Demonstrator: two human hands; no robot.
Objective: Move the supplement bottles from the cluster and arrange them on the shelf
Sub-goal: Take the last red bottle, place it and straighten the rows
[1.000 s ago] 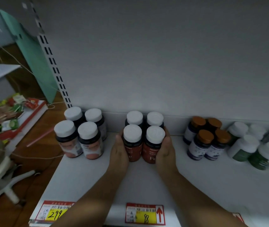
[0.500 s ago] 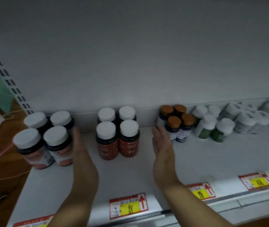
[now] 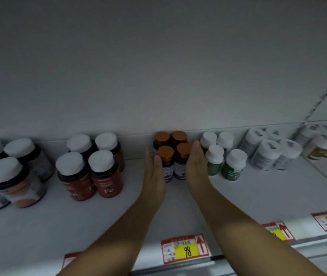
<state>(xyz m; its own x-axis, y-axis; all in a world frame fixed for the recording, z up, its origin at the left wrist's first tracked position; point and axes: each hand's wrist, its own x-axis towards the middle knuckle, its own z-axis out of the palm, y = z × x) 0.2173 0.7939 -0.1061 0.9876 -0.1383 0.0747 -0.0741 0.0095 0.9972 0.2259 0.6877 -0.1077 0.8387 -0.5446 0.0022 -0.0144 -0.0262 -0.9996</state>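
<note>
Our left hand [image 3: 154, 174] and right hand [image 3: 196, 168], fingers straight and together, flanked the four orange-capped dark plastic bottles [image 3: 171, 156] on the white shelf [image 3: 79, 226].

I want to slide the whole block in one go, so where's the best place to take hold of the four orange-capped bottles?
Press flat palms on the outer side walls of the orange-capped bottles, left hand and right hand coming in from the front. They stand upright, packed two by two, so squeezing low on the labels should keep them together.
</note>
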